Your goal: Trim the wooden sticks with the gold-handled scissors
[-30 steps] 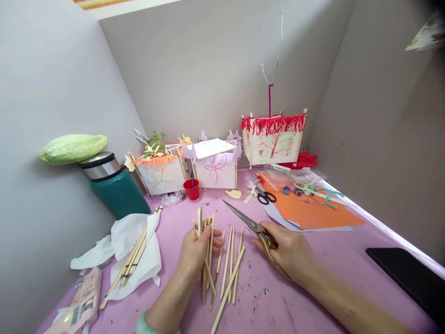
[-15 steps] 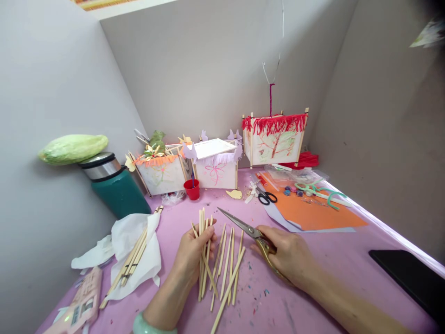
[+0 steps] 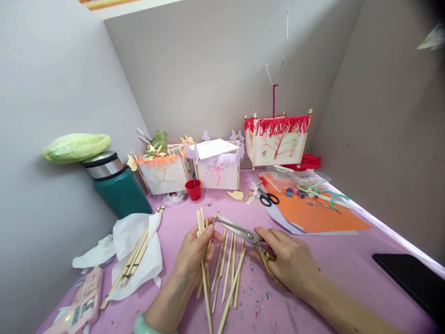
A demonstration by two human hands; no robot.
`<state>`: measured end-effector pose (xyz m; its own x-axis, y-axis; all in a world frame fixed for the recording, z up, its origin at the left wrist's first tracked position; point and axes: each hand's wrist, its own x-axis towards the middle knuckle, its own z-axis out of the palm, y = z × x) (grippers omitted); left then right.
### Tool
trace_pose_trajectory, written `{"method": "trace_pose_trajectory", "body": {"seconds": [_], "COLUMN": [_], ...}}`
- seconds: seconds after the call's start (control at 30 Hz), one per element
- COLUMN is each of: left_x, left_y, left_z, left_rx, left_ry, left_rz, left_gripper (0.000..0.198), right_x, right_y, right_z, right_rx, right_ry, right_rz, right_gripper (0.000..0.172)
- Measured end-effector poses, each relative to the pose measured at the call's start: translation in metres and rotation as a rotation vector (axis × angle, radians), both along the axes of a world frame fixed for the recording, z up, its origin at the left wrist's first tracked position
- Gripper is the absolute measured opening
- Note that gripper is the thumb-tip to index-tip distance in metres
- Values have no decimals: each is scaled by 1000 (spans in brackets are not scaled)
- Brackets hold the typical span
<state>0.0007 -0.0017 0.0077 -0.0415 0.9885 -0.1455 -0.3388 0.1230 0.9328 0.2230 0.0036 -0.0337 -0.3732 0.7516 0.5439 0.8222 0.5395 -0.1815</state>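
My left hand [image 3: 193, 253] is closed round a small bunch of thin wooden sticks [image 3: 203, 241], their upper ends fanned out above my fingers. My right hand [image 3: 290, 264] grips the brass handles of a pair of scissors [image 3: 239, 230]. The steel blades point left and their tip reaches the upper ends of the held sticks. More loose sticks [image 3: 232, 271] lie on the pink table between my hands.
A second bundle of sticks [image 3: 134, 260] rests on white tissue at the left, beside a green flask [image 3: 116, 185]. Three paper lanterns [image 3: 217, 164] stand at the back. Orange paper [image 3: 313, 211], black scissors [image 3: 267, 198] and a dark tablet [image 3: 413, 283] lie right.
My right hand has swung the scissors left and down until the tip meets the stick ends. My left hand has drawn the bunch slightly toward me.
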Motion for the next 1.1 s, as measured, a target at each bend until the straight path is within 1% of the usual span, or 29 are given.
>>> {"method": "trace_pose_trajectory", "body": {"seconds": [0.1, 0.27, 0.47, 0.7, 0.93, 1.1], "left_x": [0, 1, 2, 2, 0, -1], "left_y": [0, -2, -2, -2, -2, -3], "left_z": [0, 0, 1, 4, 1, 3], "left_rx": [8, 7, 6, -3, -33, -14], "left_ry": [-3, -11, -33, -34, -47, -12], "left_rz": [3, -43, -39, -58, -55, -39], "left_gripper": [40, 38, 40, 43, 41, 40], "right_x": [1, -1, -3, -3, -5, -5], "right_y": [1, 1, 0, -2, -2, -3], "right_z": [0, 0, 1, 2, 1, 4], "right_rx": [0, -4, -18, -11, -73, -87], "right_ry": [-11, -28, -26, -36, -28, -57], "right_rz": [-2, 5, -20, -21, -3, -1], "right_gripper": [33, 35, 37, 33, 33, 36]}}
